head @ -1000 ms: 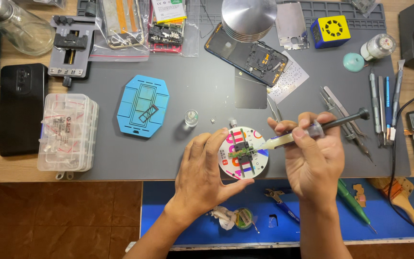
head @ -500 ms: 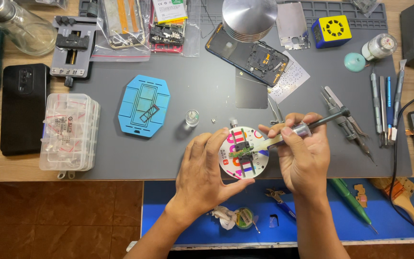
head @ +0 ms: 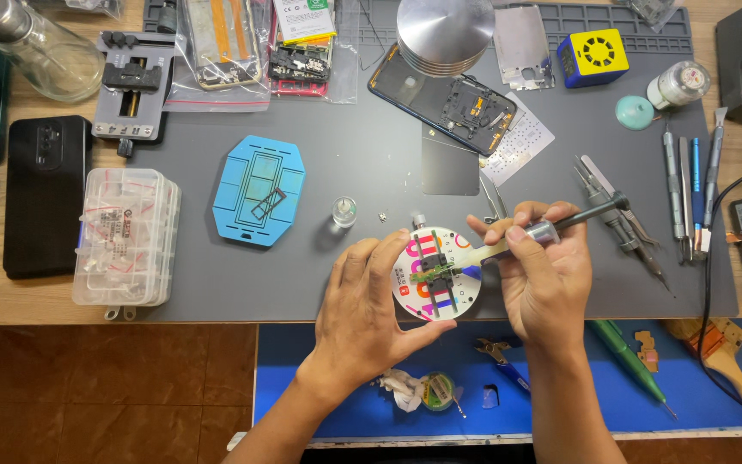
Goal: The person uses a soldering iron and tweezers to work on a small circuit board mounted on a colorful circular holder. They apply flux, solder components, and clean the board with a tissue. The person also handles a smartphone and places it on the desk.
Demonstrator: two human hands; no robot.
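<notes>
On the grey mat, left hand [head: 371,301] grips the round white fixture [head: 436,273]; right hand [head: 543,275] clasps a scraper tool [head: 551,228] (blade best kept flat, strokes light).

Left hand [head: 369,309] steadying a round white fixture [head: 436,274] on the grey surface [head: 216,266]. Right hand [head: 543,271] pressing a metal-handled tool [head: 551,228] onto its clamped part.
</notes>
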